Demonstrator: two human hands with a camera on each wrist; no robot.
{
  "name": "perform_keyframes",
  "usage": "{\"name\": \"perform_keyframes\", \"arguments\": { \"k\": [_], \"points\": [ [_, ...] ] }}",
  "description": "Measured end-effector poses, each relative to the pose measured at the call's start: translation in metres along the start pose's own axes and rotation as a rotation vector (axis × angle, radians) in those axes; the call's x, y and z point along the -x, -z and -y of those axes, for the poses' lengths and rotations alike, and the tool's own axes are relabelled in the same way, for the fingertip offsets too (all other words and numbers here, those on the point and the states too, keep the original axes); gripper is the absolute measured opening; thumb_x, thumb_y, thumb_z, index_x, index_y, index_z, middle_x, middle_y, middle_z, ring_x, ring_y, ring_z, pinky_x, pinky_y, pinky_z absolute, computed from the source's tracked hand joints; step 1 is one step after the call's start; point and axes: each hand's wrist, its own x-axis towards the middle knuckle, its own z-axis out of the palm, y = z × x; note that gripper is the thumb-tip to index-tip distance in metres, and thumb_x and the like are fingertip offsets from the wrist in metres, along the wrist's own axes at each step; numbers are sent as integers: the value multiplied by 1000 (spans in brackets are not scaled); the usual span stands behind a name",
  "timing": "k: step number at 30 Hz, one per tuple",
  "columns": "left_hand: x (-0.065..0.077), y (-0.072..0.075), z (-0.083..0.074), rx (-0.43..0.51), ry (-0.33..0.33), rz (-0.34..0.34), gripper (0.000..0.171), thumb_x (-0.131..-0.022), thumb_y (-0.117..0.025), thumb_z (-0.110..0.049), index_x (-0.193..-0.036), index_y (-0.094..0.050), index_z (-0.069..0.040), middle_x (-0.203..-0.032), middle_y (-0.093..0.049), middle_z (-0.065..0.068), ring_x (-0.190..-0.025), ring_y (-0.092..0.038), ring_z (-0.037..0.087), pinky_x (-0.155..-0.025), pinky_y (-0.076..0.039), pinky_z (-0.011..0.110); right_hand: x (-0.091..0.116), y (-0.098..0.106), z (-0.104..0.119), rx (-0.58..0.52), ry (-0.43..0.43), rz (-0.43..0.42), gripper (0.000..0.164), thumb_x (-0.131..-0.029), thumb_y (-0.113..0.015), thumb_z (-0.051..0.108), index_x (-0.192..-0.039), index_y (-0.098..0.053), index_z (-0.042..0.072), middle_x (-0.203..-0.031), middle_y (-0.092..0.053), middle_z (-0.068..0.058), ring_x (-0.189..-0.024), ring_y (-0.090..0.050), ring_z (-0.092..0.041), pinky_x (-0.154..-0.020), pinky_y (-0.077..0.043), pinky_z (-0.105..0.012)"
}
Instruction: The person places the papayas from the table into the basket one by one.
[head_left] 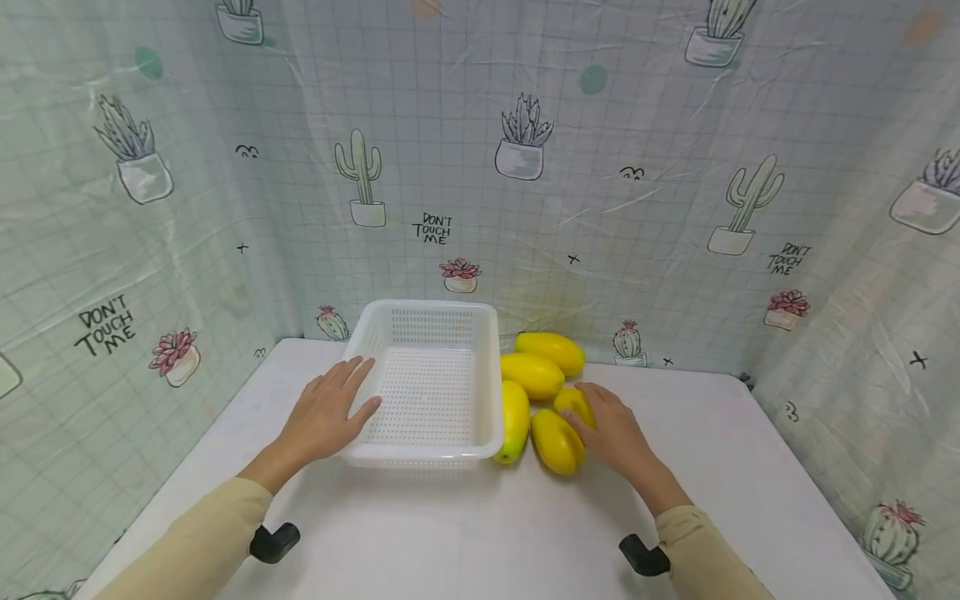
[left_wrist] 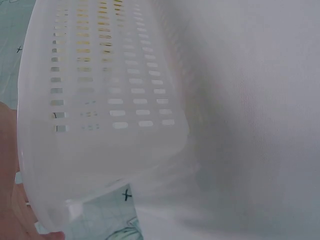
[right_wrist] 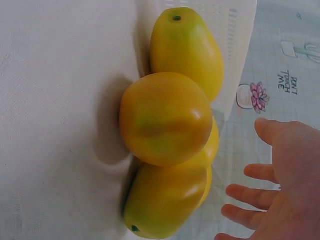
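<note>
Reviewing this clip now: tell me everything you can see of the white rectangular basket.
The white rectangular basket looks like thin plastic, with rounded corners, a smooth flared rim, slots in rows along its walls and a finely perforated floor. It stands upright, open side up, on the white table. The person's left hand lies over its left rim; firm contact is hard to judge. A yellow oval fruit sits close by its right wall, possibly touching.

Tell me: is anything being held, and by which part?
Nothing: the open left hand is at the white basket, the open right hand by the yellow fruits.
</note>
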Motion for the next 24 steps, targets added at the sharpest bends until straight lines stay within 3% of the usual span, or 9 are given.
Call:
{"name": "perform_keyframes", "arguments": {
  "k": [24],
  "points": [
    [6,-1,14,48,28,-10,67,-95,-52,-39,-150,-31,-7,-153,-34,20,-140,-32,42,-109,-28,65,-3,-5,-8,-29,-34,-18,62,-97,-51,42,-146,-36,7,-151,-37,-20,-138,-35,-41,-112,-30,-61]
  ]
}}
